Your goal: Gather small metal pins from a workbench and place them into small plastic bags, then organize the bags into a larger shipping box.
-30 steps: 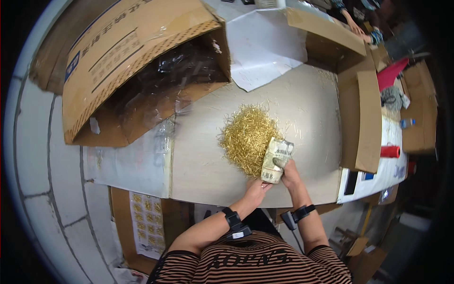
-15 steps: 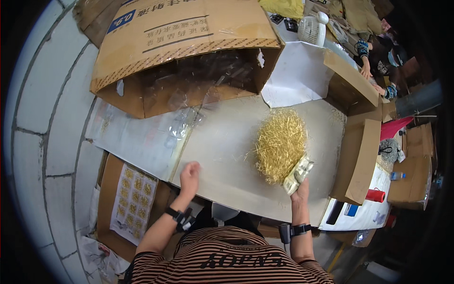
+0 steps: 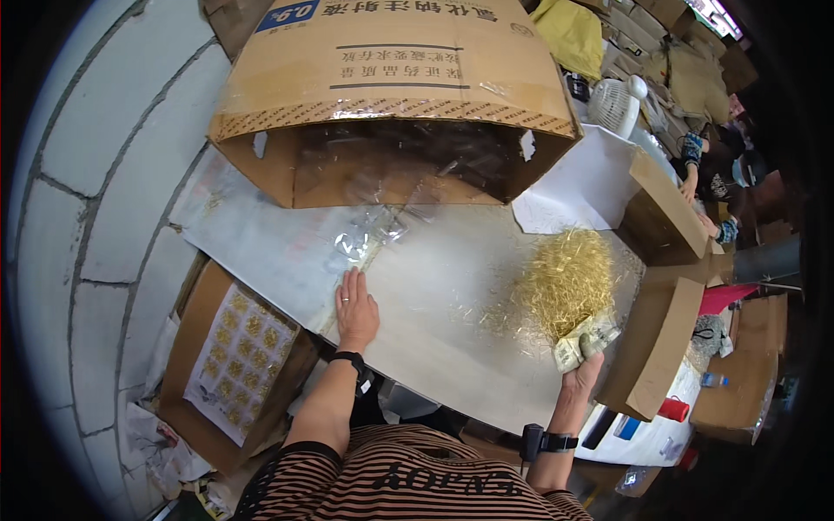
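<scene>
A heap of thin gold-coloured metal pins (image 3: pixel 565 280) lies on the metal tabletop. My right hand (image 3: pixel 587 369) grips a pale green printed slip of paper (image 3: pixel 569 347), whose edge touches the near side of the heap. Loose pins (image 3: pixel 499 317) are scattered to the left of the heap. My left hand (image 3: pixel 357 311), a ring on one finger, rests palm down at the left of the tabletop, fingers stretched forward and holding nothing. Just beyond its fingertips are clear plastic pieces (image 3: pixel 352 243) in front of the large cardboard box.
The large cardboard box (image 3: pixel 391 61) opens toward me, with clear plastic bags inside. Cut cardboard walls (image 3: pixel 653 352) border the right side. At lower left, a carton (image 3: pixel 178 391) holds a sheet with gold clusters. A white fan (image 3: pixel 612 106) and another person's hands (image 3: pixel 691 187) are at the upper right.
The view has shifted. My left hand has gone from a raised, curled pose to flat on the tabletop. Loose pins now lie spread left of the heap. The right hand still holds the slip.
</scene>
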{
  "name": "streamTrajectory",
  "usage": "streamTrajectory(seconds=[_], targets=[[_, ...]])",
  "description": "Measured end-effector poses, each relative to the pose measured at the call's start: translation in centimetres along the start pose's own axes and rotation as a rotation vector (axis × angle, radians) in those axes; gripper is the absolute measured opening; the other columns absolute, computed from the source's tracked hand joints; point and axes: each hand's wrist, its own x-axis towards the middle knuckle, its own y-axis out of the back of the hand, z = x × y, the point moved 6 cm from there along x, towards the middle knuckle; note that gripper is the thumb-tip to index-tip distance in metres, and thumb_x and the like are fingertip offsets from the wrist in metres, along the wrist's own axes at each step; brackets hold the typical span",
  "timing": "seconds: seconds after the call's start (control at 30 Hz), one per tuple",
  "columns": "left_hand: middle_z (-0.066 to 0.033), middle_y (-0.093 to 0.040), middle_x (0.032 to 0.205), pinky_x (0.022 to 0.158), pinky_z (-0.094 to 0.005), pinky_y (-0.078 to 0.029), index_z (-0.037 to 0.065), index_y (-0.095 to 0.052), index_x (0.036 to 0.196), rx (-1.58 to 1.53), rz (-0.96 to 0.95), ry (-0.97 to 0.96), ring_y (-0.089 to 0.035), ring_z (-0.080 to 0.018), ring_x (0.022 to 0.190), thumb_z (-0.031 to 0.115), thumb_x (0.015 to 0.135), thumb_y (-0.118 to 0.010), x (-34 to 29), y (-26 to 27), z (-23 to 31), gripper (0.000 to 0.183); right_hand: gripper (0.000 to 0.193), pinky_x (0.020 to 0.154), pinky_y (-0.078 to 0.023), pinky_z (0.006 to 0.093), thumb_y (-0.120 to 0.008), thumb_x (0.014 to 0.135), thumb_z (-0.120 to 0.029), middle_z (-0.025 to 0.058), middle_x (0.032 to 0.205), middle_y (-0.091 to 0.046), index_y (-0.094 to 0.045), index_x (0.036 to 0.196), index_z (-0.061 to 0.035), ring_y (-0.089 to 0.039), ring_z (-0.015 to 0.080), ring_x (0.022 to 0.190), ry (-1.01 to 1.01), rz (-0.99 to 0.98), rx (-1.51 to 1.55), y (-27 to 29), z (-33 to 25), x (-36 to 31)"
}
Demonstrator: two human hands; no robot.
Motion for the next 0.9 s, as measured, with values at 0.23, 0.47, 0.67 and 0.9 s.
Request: streamTrajectory(seconds=[0.23,0.47,0.67,0.9], targets=[[-0.0137,-0.028,0.147,0.111,-0.0455,-0.018,-0.002,-0.034,0.135,0.006,-0.031,0.032,-0.021,-0.0292,0.139,0.012,0.084,-0.050,0.3,0.1,-0.4,0.055,0.036,0.075,-0.054,0.0328,-0.065,0.076,0.005,0.0105,0.097,-0.063,-0.055,0.110,0.0051,-0.064,0.0211,0.083,0.152,-0.009,-0.311,-6.0,-4.3,-1.6],[-0.0128,-0.028,0.146,0.112,-0.0454,-0.017,-0.001,-0.034,0.135,0.009,-0.044,0.054,-0.021,-0.0290,0.139,0.013,0.085,-0.047,0.5,0.0,-0.5,0.054,0.034,0.073,-0.055,0.0328,-0.059,0.080,0.006,0.0114,0.100,-0.063,-0.053,0.114,0.0039,-0.064,0.0212,0.083,-0.070,0.000,-0.091,-10.1,1.4,-1.0],[-0.0123,-0.029,0.146,0.112,-0.0457,-0.017,-0.001,-0.035,0.135,-0.013,-0.046,0.045,-0.021,-0.0289,0.138,0.013,0.084,-0.048,0.6,0.5,-0.1,0.054,0.033,0.073,-0.056,0.0325,-0.056,0.082,0.007,0.0116,0.101,-0.062,-0.051,0.114,0.0033,-0.064,0.0208,0.082,-0.170,-0.045,0.019,-12.2,5.3,0.1],[-0.0142,-0.028,0.146,0.112,-0.0460,-0.017,-0.001,-0.034,0.136,-0.021,-0.051,0.065,-0.021,-0.0298,0.138,0.011,0.083,-0.049,0.4,0.3,-0.5,0.056,0.034,0.071,-0.056,0.0331,-0.059,0.082,0.004,0.0103,0.100,-0.063,-0.052,0.115,0.0033,-0.065,0.0210,0.083,0.000,-0.151,-0.032,-16.0,3.0,-1.2]])
